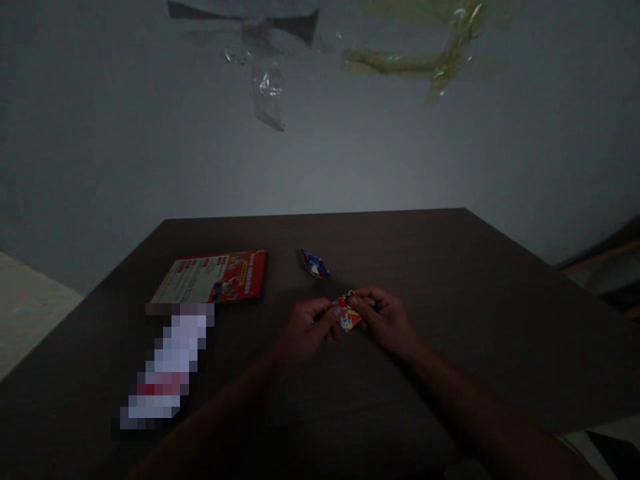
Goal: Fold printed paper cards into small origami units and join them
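Observation:
A small piece of folded red paper [350,320] with a yellow and white print is held over the middle of the table. My left hand [313,327] pinches its left edge between thumb and fingers. On the opposite side, my right hand [384,317] grips the upper right edge, its thumb on top. Parts of the paper are hidden behind my fingers. Just beyond my hands lies a folded blue patterned paper piece [315,264], pointed at both ends, and neither hand touches it.
A flat red box or book [215,277] with printed text lies on the left of the dark wooden table [500,320]. Nearer me is a bright, pixelated oblong object [175,357]. The grey wall [320,160] behind bears strips of peeling tape [395,63].

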Tool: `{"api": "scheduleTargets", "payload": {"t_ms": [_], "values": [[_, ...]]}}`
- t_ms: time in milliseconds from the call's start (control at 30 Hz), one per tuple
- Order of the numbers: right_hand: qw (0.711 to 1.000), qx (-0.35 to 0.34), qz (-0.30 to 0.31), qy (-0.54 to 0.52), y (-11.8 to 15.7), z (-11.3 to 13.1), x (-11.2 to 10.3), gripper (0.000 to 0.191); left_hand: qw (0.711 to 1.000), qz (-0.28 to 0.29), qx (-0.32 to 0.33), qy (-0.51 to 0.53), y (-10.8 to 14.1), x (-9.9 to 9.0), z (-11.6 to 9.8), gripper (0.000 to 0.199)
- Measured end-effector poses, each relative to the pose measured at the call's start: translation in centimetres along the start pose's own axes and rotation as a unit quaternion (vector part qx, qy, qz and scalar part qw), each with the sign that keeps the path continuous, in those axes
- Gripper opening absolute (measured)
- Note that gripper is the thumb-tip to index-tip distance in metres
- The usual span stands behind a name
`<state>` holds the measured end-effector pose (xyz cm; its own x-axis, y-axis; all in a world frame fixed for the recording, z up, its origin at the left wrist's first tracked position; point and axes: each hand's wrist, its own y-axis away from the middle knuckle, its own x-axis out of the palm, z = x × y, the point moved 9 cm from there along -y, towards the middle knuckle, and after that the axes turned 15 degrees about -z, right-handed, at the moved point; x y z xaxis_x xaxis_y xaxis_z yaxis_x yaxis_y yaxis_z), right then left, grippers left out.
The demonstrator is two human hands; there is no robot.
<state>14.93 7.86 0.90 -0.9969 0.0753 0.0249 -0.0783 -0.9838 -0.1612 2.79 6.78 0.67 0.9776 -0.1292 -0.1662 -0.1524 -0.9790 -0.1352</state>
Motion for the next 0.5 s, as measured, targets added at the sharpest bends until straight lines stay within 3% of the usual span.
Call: {"api": "scheduleTargets", "payload": {"t_ms": [267,500], "values": [[1.0,0.006,-0.004,-0.017,0.62,0.46,0.43,0.029,0.992,-0.032,0.061,-0.107,-0.21,-0.38,-0.58,0.048],[1.0,0.013,0.0,-0.019,0.29,-0.01,0.34,0.028,1.0,-0.014,0.012,-0.001,-0.19,-0.04,-0.13,0.03]]}}
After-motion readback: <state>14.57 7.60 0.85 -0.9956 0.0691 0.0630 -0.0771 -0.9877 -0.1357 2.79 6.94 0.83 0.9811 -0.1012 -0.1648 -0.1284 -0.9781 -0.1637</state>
